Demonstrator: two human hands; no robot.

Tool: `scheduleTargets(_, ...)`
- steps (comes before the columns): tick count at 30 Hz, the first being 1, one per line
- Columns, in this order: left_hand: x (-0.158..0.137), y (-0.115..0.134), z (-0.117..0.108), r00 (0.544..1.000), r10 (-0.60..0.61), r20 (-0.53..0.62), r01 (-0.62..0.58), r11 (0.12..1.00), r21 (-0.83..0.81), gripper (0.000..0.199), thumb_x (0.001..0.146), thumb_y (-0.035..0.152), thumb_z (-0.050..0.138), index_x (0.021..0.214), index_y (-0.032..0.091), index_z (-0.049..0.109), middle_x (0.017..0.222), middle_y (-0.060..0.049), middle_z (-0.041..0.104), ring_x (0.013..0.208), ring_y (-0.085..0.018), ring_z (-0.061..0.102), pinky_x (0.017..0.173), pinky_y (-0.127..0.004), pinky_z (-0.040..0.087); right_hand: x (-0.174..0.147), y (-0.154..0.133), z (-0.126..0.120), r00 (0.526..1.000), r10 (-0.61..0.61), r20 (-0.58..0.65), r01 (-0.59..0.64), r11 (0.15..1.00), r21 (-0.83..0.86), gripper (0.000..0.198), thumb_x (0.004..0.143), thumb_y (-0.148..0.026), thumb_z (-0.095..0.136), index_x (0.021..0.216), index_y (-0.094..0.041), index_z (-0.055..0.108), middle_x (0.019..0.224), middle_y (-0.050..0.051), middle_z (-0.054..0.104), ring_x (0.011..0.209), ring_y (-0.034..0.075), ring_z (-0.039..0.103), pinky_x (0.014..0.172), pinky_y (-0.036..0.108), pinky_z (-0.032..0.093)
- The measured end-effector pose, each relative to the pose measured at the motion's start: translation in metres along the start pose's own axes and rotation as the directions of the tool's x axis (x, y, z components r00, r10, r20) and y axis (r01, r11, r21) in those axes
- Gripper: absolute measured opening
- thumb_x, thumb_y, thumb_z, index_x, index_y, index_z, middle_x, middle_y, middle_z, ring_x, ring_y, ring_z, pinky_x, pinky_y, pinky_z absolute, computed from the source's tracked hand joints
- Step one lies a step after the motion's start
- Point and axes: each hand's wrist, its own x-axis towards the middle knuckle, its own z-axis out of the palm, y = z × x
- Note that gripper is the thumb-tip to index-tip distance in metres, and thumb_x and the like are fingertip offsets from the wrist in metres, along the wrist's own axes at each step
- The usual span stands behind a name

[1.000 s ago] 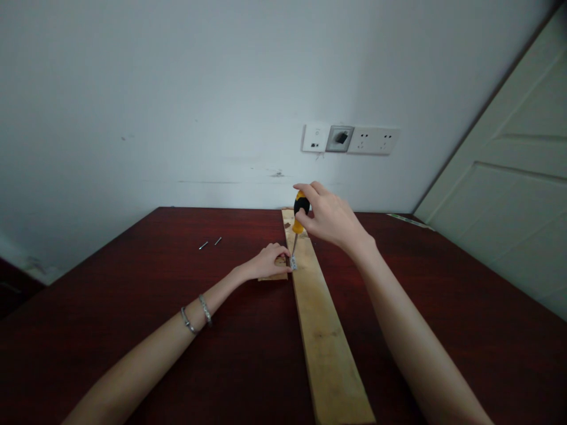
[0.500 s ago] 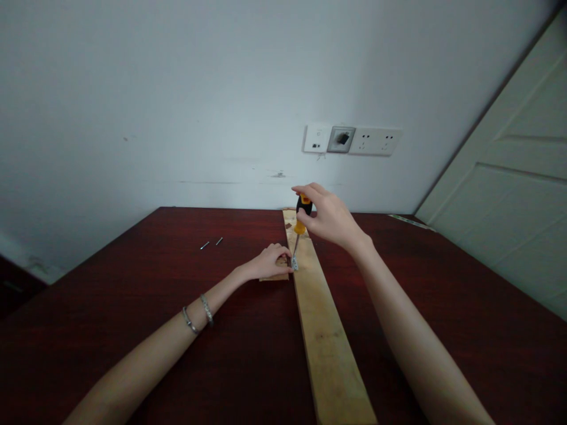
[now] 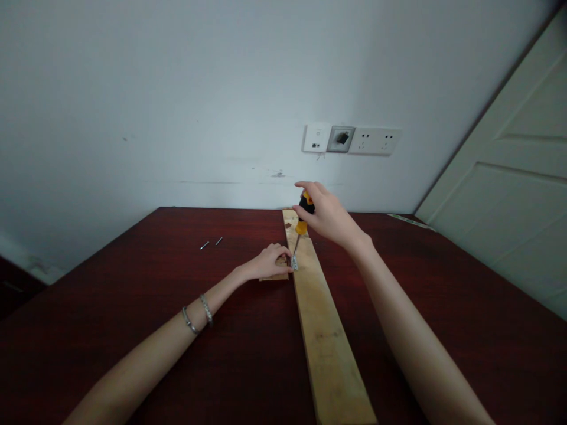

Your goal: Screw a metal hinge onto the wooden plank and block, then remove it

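A long, pale wooden board [image 3: 328,336], flat and knotted, runs from near to far across the dark red, faintly grained table [image 3: 199,383]. Right of its far part, the right hand [image 3: 330,215] has its fingers closed around a yellow-and-black screwdriver [image 3: 306,203], leaning slightly, its slim metal shaft meeting a bracket. The left hand [image 3: 266,262] keeps thumb and forefinger a little apart at the bracket's left edge (whether they pinch it, I cannot tell), over a small wood piece [image 3: 274,277]. The silvery, perforated bracket [image 3: 295,264] sits on the board's left edge.
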Motion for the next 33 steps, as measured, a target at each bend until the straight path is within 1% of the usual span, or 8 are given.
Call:
scheduleTargets(3,-0.0001,0.0007,-0.0002,1.000,0.000,-0.003,0.000,1.000,-0.002,0.039,0.077,0.045,0.070,0.105,0.019,0.062,0.102,-0.007,0.059,0.099,-0.023,0.052,0.088,-0.037,0.042,0.0007,0.0026,0.0013,0.998,-0.022,-0.054,0.030,0.990,0.138,0.044,0.081,-0.025,0.058,0.124,-0.018,0.047,0.115,0.012,0.055,0.097,0.023,0.057,0.082,0.037,0.048)
scheduleTargets(9,0.0002,-0.0009,0.0009,1.000,0.020,-0.004,-0.020,1.000,0.004,0.039,0.078,0.044,0.070,0.106,0.018,0.062,0.104,-0.008,0.061,0.099,-0.023,0.052,0.089,-0.037,0.042,0.0014,0.0039,-0.0023,0.999,-0.029,-0.046,0.038,0.975,0.219,0.033,0.077,-0.019,0.059,0.109,-0.018,0.057,0.103,0.008,0.057,0.083,0.018,0.057,0.073,0.033,0.049)
scheduleTargets(13,0.0003,-0.0013,0.0011,1.000,0.019,0.002,-0.019,1.000,0.016,0.040,0.078,0.044,0.070,0.107,0.017,0.062,0.104,-0.008,0.060,0.099,-0.023,0.052,0.089,-0.037,0.042,0.0011,0.0039,-0.0046,0.998,-0.051,-0.029,0.057,0.965,0.257,0.038,0.076,-0.014,0.054,0.113,-0.019,0.059,0.108,0.009,0.057,0.092,0.019,0.058,0.072,0.031,0.050)
scheduleTargets(16,0.0005,-0.0012,0.0013,1.000,0.009,-0.001,-0.009,1.000,0.016,0.040,0.078,0.043,0.070,0.107,0.017,0.062,0.103,-0.008,0.060,0.098,-0.023,0.052,0.089,-0.037,0.042,0.0005,0.0024,-0.0050,0.998,-0.060,-0.022,0.064,0.971,0.230,0.038,0.076,-0.014,0.054,0.113,-0.019,0.058,0.110,0.009,0.059,0.095,0.020,0.059,0.074,0.031,0.049)
scheduleTargets(20,0.0002,-0.0002,0.0011,1.000,0.000,-0.006,0.000,1.000,0.002,0.039,0.077,0.044,0.071,0.105,0.019,0.062,0.101,-0.007,0.059,0.098,-0.023,0.052,0.088,-0.036,0.042,-0.0001,-0.0009,-0.0051,1.000,-0.009,-0.012,0.010,0.993,0.121,0.031,0.083,-0.032,0.058,0.112,-0.021,0.056,0.107,0.008,0.065,0.092,0.023,0.061,0.077,0.034,0.046)
scheduleTargets(23,-0.0003,0.0009,0.0003,1.000,0.004,-0.007,-0.005,1.000,-0.004,0.038,0.078,0.044,0.070,0.105,0.019,0.062,0.102,-0.007,0.059,0.099,-0.023,0.052,0.089,-0.036,0.042,0.0000,-0.0019,-0.0047,0.999,0.043,-0.014,-0.043,0.999,0.014,0.030,0.087,-0.039,0.055,0.112,-0.022,0.056,0.104,0.008,0.068,0.090,0.025,0.063,0.073,0.035,0.046)
scheduleTargets(27,-0.0002,0.0004,0.0001,1.000,0.013,-0.014,-0.014,1.000,-0.011,0.038,0.077,0.043,0.071,0.105,0.019,0.063,0.101,-0.007,0.059,0.097,-0.022,0.052,0.088,-0.036,0.043,0.0002,0.0012,-0.0020,1.000,0.017,-0.007,-0.017,0.999,0.030,0.032,0.088,-0.033,0.052,0.118,-0.020,0.054,0.109,0.011,0.064,0.088,0.024,0.062,0.075,0.036,0.046)
scheduleTargets(33,0.0006,-0.0019,0.0014,1.000,0.017,-0.013,-0.017,1.000,-0.011,0.038,0.077,0.043,0.072,0.105,0.018,0.063,0.101,-0.007,0.059,0.098,-0.023,0.052,0.088,-0.036,0.042,0.0005,0.0049,0.0006,1.000,0.006,-0.031,-0.003,0.996,0.091,0.045,0.082,-0.025,0.052,0.126,-0.017,0.049,0.117,0.013,0.059,0.091,0.023,0.059,0.082,0.038,0.047)
